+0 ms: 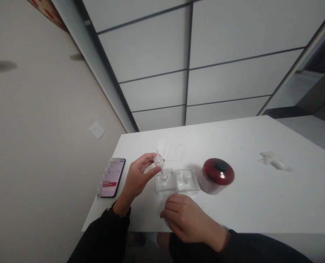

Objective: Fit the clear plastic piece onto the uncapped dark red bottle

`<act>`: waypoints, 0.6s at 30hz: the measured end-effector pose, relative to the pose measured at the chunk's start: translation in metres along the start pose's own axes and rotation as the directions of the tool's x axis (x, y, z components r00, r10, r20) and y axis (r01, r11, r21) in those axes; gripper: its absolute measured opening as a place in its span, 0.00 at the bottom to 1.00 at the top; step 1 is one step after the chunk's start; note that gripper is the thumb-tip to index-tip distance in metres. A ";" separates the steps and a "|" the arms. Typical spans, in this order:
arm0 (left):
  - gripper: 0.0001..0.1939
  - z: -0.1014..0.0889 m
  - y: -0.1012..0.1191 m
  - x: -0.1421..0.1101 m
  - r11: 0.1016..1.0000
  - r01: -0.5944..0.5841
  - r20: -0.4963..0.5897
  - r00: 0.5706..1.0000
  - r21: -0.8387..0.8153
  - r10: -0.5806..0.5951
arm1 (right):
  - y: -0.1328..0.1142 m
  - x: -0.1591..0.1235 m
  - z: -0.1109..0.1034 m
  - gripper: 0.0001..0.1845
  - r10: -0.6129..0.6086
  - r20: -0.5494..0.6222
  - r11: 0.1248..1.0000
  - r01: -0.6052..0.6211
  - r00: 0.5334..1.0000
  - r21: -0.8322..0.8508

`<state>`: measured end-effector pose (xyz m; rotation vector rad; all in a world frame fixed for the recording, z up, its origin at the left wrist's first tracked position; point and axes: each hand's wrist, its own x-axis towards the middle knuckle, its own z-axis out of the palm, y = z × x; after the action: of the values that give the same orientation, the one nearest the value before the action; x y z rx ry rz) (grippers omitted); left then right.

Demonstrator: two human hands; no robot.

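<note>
My left hand (pixel 140 173) pinches a small clear round bulb (pixel 158 160) with a narrow stem between thumb and fingers, above the left of two clear square dishes (pixel 158 188). A pale round piece (pixel 164 177) shows in that dish, just under the bulb. In the right-hand clear dish (pixel 196 188) lies another rounded clear piece (pixel 186 176). Near the table's front edge, my right hand (pixel 184 215) is closed, its fingers curled. Something pale and see-through seems to show beside its fingertips, but I cannot make out what it is.
A jar with a shiny red lid and black knob (pixel 217 175) stands right of the dishes. A phone (pixel 114 179) lies at the left edge of the white table (pixel 250 204). Behind the dishes is a clear flat sheet (pixel 173 150). A crumpled whitish tissue (pixel 275 160) lies far right.
</note>
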<state>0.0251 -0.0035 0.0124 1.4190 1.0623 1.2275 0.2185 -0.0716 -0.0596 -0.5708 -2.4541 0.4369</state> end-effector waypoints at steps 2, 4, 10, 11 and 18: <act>0.27 0.002 0.003 -0.001 1.000 0.017 -0.011 1.000 -0.022 -0.018 | 0.000 0.000 0.000 0.13 0.005 0.004 1.000 -0.005 1.000 -0.003; 0.31 0.003 0.005 -0.002 0.998 0.010 -0.023 1.000 -0.056 -0.011 | 0.000 0.000 0.000 0.13 0.013 0.007 1.000 -0.013 1.000 -0.002; 0.32 -0.002 0.011 0.000 0.999 -0.027 -0.026 0.999 0.025 0.028 | 0.000 0.000 0.000 0.13 0.015 0.018 1.000 -0.014 1.000 -0.009; 0.29 -0.003 0.012 0.003 0.999 -0.033 -0.051 0.998 0.016 0.033 | 0.000 0.001 0.000 0.13 0.014 0.018 1.000 -0.013 1.000 -0.011; 0.29 0.000 -0.006 0.060 0.994 0.008 -0.117 0.993 -0.105 -0.020 | -0.002 0.001 -0.001 0.12 0.031 0.064 0.999 -0.030 0.997 -0.019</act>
<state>0.0320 0.0564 0.0171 1.2702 1.0694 1.3507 0.2175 -0.0729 -0.0576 -0.6113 -2.5156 0.4530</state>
